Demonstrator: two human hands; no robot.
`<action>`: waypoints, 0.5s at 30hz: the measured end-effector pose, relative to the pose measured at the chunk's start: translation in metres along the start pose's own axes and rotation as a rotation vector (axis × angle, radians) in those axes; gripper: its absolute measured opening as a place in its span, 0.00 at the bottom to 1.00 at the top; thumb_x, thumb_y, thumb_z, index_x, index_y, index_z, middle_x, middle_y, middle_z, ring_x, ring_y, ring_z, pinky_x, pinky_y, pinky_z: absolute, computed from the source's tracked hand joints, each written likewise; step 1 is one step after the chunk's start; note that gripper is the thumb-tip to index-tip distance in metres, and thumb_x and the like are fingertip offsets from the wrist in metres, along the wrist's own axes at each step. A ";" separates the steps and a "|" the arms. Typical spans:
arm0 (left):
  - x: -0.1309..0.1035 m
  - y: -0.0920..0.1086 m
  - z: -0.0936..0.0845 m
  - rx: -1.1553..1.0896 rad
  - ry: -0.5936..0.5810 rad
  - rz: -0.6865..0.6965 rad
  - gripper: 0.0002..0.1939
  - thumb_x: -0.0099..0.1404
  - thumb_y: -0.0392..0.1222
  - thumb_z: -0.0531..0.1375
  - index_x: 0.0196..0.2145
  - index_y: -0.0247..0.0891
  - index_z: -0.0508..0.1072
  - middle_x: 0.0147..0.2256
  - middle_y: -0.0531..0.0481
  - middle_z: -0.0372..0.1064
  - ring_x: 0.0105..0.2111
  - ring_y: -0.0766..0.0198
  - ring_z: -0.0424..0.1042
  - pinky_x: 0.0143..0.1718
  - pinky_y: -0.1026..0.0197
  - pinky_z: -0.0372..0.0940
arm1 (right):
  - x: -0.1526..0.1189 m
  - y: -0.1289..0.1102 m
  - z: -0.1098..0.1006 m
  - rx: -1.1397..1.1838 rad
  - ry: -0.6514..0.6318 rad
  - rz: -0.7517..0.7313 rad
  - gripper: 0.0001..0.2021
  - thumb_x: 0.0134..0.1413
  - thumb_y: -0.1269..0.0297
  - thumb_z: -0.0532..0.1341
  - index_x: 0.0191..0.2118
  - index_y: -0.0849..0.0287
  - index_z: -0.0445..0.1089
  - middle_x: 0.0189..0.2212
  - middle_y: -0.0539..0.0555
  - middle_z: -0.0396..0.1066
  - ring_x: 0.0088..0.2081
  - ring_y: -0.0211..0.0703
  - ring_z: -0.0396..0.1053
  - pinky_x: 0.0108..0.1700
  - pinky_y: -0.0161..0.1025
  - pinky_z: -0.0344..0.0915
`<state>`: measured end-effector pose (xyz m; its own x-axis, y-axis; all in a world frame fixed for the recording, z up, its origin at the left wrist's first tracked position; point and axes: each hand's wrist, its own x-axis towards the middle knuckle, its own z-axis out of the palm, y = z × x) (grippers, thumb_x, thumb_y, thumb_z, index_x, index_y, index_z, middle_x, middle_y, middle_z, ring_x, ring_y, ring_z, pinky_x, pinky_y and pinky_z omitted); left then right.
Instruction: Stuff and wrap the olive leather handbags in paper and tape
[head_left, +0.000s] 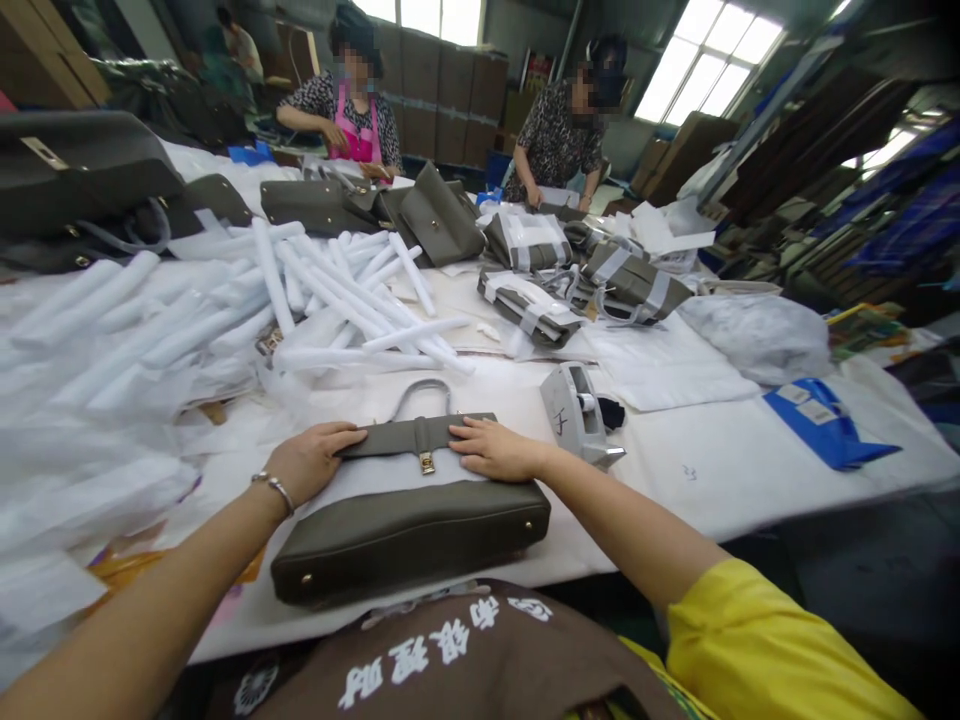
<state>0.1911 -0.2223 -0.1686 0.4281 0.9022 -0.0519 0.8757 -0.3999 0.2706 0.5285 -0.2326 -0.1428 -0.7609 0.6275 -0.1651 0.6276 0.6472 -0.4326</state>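
A dark olive handbag (412, 535) lies on its side at the table's near edge, its base with metal studs turned towards me. White wrapping covers its middle, below a flap strap (394, 438) with a gold clasp (427, 462). Beyond the strap, a wrapped handle (420, 392) arches up. My left hand (311, 462), with a bracelet at the wrist, rests its outstretched fingers on the strap's left end. On the right end, my right hand (495, 448) lies flat, fingers apart. Neither hand grips the bag.
A grey tape dispenser (577, 415) stands right of the bag. White foam rolls (337, 290) are heaped at left. Further back are wrapped handbags (529, 305) and bare ones (439, 215). A blue packet (821, 420) lies at right. Two people work across the table.
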 end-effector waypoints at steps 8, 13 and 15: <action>-0.011 0.031 -0.042 -0.025 -0.212 0.043 0.28 0.57 0.44 0.49 0.55 0.34 0.66 0.59 0.43 0.57 0.58 0.54 0.58 0.60 0.55 0.50 | -0.003 -0.005 0.006 -0.064 -0.060 0.063 0.23 0.61 0.57 0.51 0.59 0.59 0.61 0.63 0.57 0.50 0.64 0.59 0.44 0.62 0.54 0.46; -0.043 0.072 -0.041 -0.139 -0.275 0.116 0.29 0.64 0.56 0.43 0.56 0.40 0.65 0.59 0.49 0.58 0.61 0.57 0.52 0.63 0.52 0.43 | -0.002 -0.011 0.011 -0.059 -0.007 0.089 0.24 0.57 0.58 0.55 0.58 0.58 0.61 0.63 0.58 0.49 0.63 0.61 0.44 0.61 0.55 0.45; -0.049 0.076 -0.038 -0.184 -0.342 0.108 0.30 0.65 0.56 0.40 0.55 0.38 0.66 0.58 0.48 0.59 0.60 0.57 0.54 0.63 0.53 0.43 | -0.002 -0.012 0.011 0.003 0.019 0.097 0.24 0.55 0.59 0.58 0.58 0.58 0.62 0.63 0.58 0.50 0.63 0.61 0.44 0.61 0.56 0.44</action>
<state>0.2284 -0.2906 -0.1092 0.5923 0.7383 -0.3228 0.7805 -0.4260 0.4576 0.5212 -0.2463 -0.1469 -0.6934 0.6951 -0.1898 0.6976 0.5816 -0.4184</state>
